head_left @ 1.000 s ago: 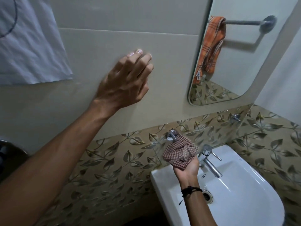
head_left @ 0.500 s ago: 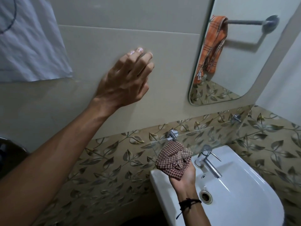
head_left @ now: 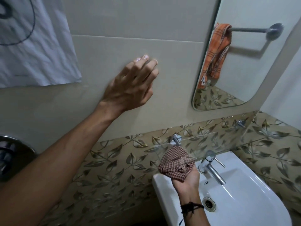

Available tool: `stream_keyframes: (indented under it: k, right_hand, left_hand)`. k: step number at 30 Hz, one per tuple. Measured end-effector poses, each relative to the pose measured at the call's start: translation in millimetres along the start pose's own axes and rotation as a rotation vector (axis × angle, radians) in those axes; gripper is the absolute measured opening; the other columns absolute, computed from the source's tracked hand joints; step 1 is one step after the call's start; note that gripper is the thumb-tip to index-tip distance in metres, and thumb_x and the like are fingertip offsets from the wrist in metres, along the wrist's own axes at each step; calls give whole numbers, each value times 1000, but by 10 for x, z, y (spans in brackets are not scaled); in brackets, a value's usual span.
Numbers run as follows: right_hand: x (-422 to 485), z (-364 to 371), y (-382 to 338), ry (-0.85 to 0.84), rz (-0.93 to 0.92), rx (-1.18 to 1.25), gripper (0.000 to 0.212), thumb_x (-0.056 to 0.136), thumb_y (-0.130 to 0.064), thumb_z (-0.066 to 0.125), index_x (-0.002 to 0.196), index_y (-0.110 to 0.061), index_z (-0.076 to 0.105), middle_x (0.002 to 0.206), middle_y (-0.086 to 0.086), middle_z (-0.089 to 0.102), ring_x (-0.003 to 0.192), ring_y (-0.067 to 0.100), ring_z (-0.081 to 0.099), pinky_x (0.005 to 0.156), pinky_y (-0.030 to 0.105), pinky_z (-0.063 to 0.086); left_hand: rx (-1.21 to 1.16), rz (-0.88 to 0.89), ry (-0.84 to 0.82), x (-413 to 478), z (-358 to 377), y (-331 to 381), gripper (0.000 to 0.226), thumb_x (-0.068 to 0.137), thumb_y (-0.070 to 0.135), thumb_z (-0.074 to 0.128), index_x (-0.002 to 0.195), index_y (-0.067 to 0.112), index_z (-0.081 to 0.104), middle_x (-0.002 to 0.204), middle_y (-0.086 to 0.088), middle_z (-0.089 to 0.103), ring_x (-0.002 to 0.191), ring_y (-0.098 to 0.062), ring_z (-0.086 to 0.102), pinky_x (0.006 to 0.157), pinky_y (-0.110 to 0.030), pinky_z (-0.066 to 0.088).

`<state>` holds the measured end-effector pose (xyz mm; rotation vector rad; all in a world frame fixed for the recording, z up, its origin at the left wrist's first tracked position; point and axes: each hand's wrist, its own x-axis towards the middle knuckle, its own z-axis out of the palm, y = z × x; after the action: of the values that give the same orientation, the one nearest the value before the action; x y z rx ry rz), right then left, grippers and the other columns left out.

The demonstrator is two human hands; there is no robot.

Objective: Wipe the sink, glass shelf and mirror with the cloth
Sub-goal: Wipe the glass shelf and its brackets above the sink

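My right hand (head_left: 187, 178) holds a crumpled red-and-white checked cloth (head_left: 176, 165) palm up, under the left end of the glass shelf (head_left: 211, 142). The cloth touches the shelf's underside near its chrome bracket (head_left: 175, 138). Below lies the white sink (head_left: 241, 199) with a chrome tap (head_left: 211, 168) and a drain (head_left: 209, 203). The mirror (head_left: 244, 66) hangs above, at the upper right. My left hand (head_left: 132, 85) rests flat on the beige wall tile, fingers together, holding nothing.
A white fabric (head_left: 32, 43) hangs at the upper left. The mirror reflects an orange checked towel (head_left: 216, 51) on a chrome bar. Leaf-patterned tiles (head_left: 123, 162) run behind the sink. A dark round object (head_left: 9, 157) sits at the left edge.
My right hand and the cloth have slid left and slightly down under the shelf. The left hand has stayed on the wall.
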<state>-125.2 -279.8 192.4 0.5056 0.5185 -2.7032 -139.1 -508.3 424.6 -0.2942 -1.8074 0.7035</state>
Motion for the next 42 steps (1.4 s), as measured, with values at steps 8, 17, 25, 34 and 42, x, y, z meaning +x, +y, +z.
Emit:
stream_keyframes:
  k: [8,17,25,34,42]
  right_hand:
    - [-239,66,170,102,-20,-89,55,103,-51,38,129,-7,58,125,22,62,118,43,56,105,62,41]
    - [287,288,-548,548,-531,-312,43,98,-25,60,132,0,51,128,15,62,105,30,64,95,47,55]
    - [82,208,167,485,-420,-445,28,102,-30,56,114,-6,54,105,8,66,94,27,66,78,37,55]
    - [634,221,-1318,536,-592,-451,20,101,-16,40,82,-20,46,87,3,56,73,20,56,69,31,47]
    - [1182,-119,-1524,716,-660,-585,33,84,-43,46,97,-15,56,101,10,69,74,26,57,71,45,51]
  left_hand:
    - [-5,-11,10,-20,7,-2,40,101,26,41,135,9,51,150,-12,49,140,-34,45,115,-43,37]
    - [-32,-17,-9,-7,-16,5,39,102,27,39,134,8,50,151,-13,46,141,-34,41,116,-44,33]
    - [-38,-26,-13,-32,2,0,40,102,29,38,136,9,48,151,-12,46,141,-34,42,116,-42,31]
    - [-65,-26,-35,-25,0,7,39,102,28,38,135,9,48,152,-12,46,143,-33,40,116,-42,31]
    - [-90,-45,-22,-35,10,22,40,103,28,39,137,8,48,153,-13,45,144,-35,40,117,-43,31]
